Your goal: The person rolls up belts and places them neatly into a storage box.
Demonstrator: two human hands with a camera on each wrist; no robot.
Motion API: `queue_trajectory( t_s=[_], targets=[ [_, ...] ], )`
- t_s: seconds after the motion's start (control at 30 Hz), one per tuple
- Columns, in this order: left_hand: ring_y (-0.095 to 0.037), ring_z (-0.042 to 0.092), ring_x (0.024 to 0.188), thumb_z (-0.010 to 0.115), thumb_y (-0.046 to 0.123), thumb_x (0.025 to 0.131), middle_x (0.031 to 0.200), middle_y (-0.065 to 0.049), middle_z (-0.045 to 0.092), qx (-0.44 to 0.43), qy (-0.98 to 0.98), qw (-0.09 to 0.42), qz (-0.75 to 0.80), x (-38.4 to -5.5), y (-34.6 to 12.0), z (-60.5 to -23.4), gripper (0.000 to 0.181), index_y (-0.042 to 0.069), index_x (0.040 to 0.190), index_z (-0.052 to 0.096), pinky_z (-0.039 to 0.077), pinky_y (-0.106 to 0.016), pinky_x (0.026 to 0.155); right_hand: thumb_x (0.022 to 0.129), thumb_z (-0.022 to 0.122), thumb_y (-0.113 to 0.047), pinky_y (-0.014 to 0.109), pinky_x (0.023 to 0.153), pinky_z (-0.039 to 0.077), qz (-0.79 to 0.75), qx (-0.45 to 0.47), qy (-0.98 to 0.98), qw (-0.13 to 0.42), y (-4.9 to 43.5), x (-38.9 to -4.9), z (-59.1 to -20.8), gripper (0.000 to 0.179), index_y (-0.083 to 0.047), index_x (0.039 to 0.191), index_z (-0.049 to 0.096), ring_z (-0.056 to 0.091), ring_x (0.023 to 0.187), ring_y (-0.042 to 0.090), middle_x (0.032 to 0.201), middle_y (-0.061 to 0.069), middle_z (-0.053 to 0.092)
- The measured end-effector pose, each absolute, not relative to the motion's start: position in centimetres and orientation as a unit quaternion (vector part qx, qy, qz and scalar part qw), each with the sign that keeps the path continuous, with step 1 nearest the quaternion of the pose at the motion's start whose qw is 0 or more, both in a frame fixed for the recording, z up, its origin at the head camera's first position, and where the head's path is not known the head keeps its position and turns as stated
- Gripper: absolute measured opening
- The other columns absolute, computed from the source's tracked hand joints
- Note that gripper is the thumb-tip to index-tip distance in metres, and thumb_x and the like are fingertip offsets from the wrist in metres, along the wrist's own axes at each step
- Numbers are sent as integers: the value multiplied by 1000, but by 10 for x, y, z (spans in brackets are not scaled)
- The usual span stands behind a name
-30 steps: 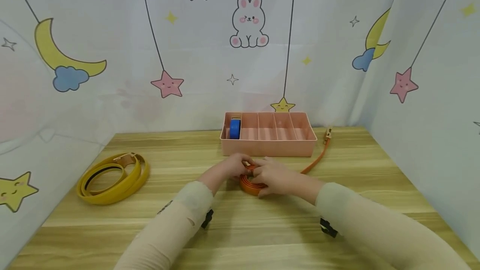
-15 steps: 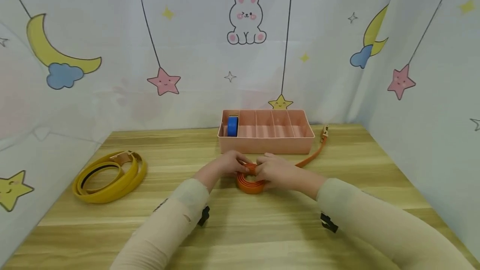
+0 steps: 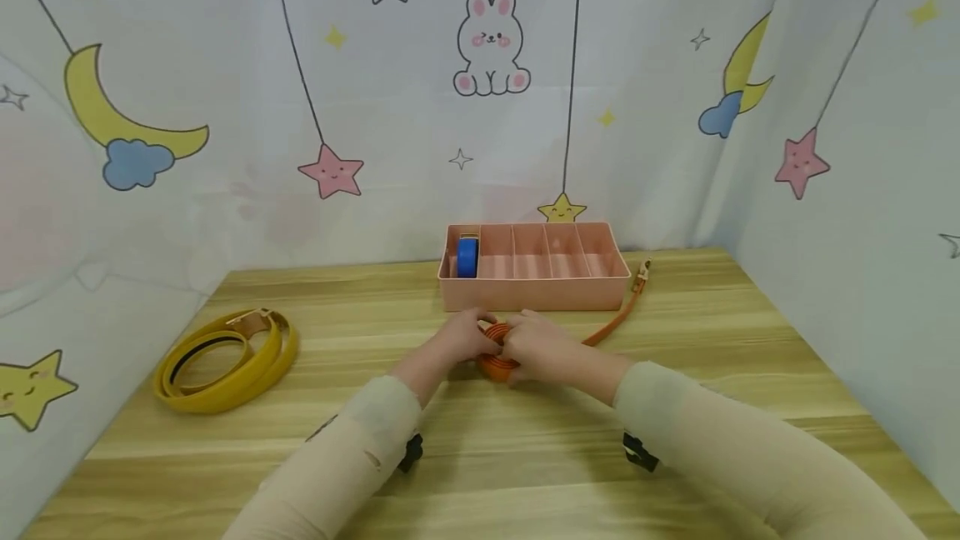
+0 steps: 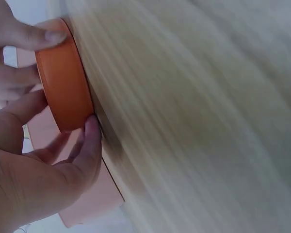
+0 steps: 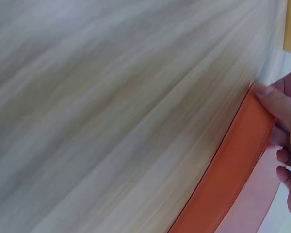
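Note:
An orange belt point(image 3: 497, 372) lies mostly rolled into a coil on the wooden table, in front of the pink box. My left hand point(image 3: 459, 337) grips the coil's left side, its fingertips at the inner opening. On the opposite side my right hand point(image 3: 546, 348) holds the coil, fingers bent over the rim and hiding part of it. A loose length runs right to a gold buckle point(image 3: 643, 273). In the left wrist view a thumb presses the outer face of the coiled belt point(image 4: 65, 82). The right wrist view has a thumb on the orange strap point(image 5: 233, 170).
The pink box point(image 3: 536, 294) has several compartments; its leftmost one holds a rolled blue belt point(image 3: 467, 258). A loosely coiled yellow belt point(image 3: 225, 361) lies at the table's left. Behind hangs a printed curtain point(image 3: 405, 107).
My right hand's fingers have shifted from spread over the coil to bent around its right side. The gold buckle end has come slightly left, nearer the coil. My left hand stays at the coil.

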State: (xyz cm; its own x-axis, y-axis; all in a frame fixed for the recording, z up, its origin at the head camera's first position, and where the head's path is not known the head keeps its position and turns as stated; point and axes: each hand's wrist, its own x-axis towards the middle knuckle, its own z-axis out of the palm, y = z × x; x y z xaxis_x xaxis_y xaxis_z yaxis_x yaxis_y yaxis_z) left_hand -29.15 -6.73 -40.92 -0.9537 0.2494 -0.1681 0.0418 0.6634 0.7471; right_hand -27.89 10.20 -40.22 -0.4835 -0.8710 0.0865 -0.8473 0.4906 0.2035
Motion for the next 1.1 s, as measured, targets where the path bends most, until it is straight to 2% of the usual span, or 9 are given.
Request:
queue_trajectory(
  t_s=[0.2, 0.43, 0.53, 0.63, 0.73, 0.77, 0.87, 1.0, 1.1],
  targets=[
    [-24, 55, 91, 72, 1, 78, 109, -13, 63, 104, 911, 116, 383, -293, -63, -407, 38, 0, 115, 64, 50, -33, 76, 72, 82, -47, 34, 73, 42, -38, 461, -882, 92, 96, -275, -404, 27, -22, 72, 73, 56, 87, 17, 70, -10, 65],
    [-22, 56, 89, 67, -7, 78, 107, -11, 65, 156, 900, 140, 383, -295, -63, -408, 38, 4, 115, 69, 49, -29, 71, 70, 83, -49, 33, 74, 41, -12, 487, -870, 78, 104, -274, -406, 29, -23, 70, 70, 54, 97, 16, 67, -15, 60],
    [-20, 55, 86, 67, -8, 79, 107, -10, 65, 179, 894, 153, 382, -297, -63, -409, 36, 6, 112, 70, 47, -27, 69, 71, 82, -49, 35, 79, 42, -20, 519, -851, 77, 112, -273, -407, 29, -22, 81, 75, 53, 104, 17, 79, -13, 65],
    [-22, 57, 94, 67, -7, 80, 111, -10, 65, 198, 894, 163, 368, -299, -63, -409, 37, 8, 114, 71, 49, -32, 79, 72, 82, -46, 45, 91, 43, -13, 543, -837, 64, 120, -273, -405, 35, -20, 96, 78, 52, 116, 22, 95, -9, 70],
    [-25, 57, 107, 66, -6, 83, 116, -9, 65, 217, 896, 174, 346, -300, -63, -406, 38, 9, 118, 70, 47, -39, 93, 72, 83, -44, 45, 93, 42, -8, 559, -827, 56, 128, -275, -402, 41, -20, 105, 77, 51, 114, 22, 101, -8, 69],
    [-26, 56, 111, 66, -5, 83, 117, -9, 65, 223, 896, 178, 340, -300, -63, -405, 39, 9, 119, 69, 45, -41, 97, 71, 84, -43, 42, 90, 41, -6, 565, -823, 60, 131, -276, -401, 43, -20, 106, 77, 51, 111, 21, 102, -9, 69],
    [-25, 55, 113, 66, -5, 84, 118, -7, 65, 238, 893, 187, 332, -300, -63, -402, 38, 8, 120, 69, 43, -41, 99, 69, 85, -43, 34, 79, 37, -9, 574, -816, 71, 136, -279, -399, 44, -21, 105, 77, 49, 100, 16, 99, -11, 68],
    [-24, 56, 112, 67, -5, 85, 119, -6, 66, 236, 890, 196, 336, -301, -65, -401, 38, 8, 121, 68, 44, -39, 99, 69, 84, -44, 30, 74, 34, -13, 584, -808, 80, 137, -281, -399, 40, -21, 101, 78, 48, 91, 15, 92, -12, 67],
    [-23, 58, 107, 69, -2, 85, 117, -8, 66, 209, 890, 194, 356, -300, -66, -403, 36, 6, 120, 69, 48, -36, 93, 70, 83, -45, 29, 71, 32, -20, 588, -804, 91, 134, -282, -400, 39, -21, 100, 78, 45, 85, 13, 85, -13, 65]
  ],
)
